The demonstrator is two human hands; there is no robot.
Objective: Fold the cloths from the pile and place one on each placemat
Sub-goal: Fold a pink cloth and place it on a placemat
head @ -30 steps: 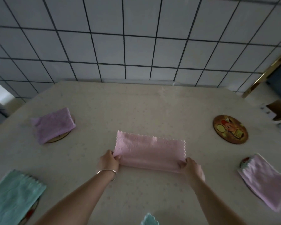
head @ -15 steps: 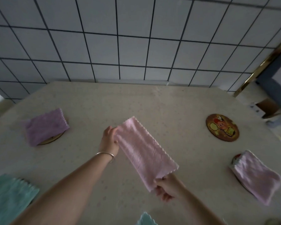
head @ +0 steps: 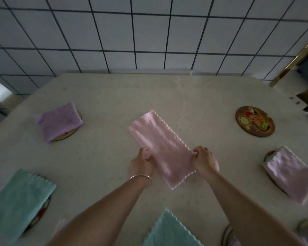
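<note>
Looks like a home dining spot, prob. a kitchen/dining corner. Evidence: white tiled wall (head: 149,32) w/ dark grout, well beyond the fingers (head: 196,153); a desk (head: 167,96) w/ rounded corners under a pale speckled cover; round cartoon-print placemat (head: 255,121) far right of the fingers, others laid around the edge like place settings, each w/ a folded cloth, e.g. purple cloth (head: 58,121) far left. Brass-coloured frame (head: 295,55) upper right, maybe a door or cabinet; can't tell which. Dim indoor light.
</note>
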